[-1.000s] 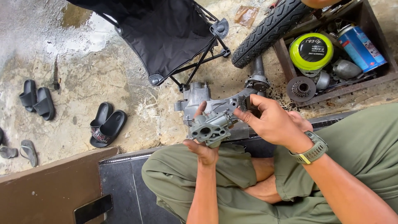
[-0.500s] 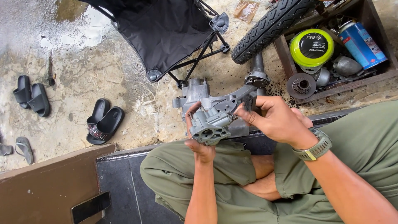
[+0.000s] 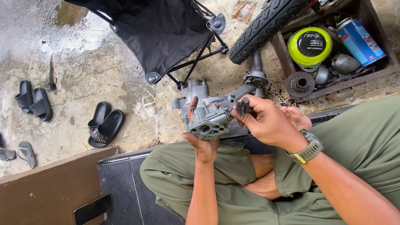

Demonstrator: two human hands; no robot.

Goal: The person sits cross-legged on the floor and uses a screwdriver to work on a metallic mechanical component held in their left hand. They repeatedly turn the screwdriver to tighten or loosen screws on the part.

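Over the crossed legs in olive trousers, the left hand [image 3: 203, 143] cups a small grey cast-metal pump housing [image 3: 209, 122] from below, thumb up its side, while the right hand [image 3: 268, 123], a green watch at its wrist, pinches a small dark toothed gear part [image 3: 241, 108] right against the housing's edge. Just beyond lies a larger grey engine casing [image 3: 199, 92] on the wet concrete, then a black tyre [image 3: 266, 26], a folding black chair [image 3: 162, 33], and a wooden crate [image 3: 287, 58] holding a lime-green spool [image 3: 310, 45] and blue can [image 3: 359, 41].
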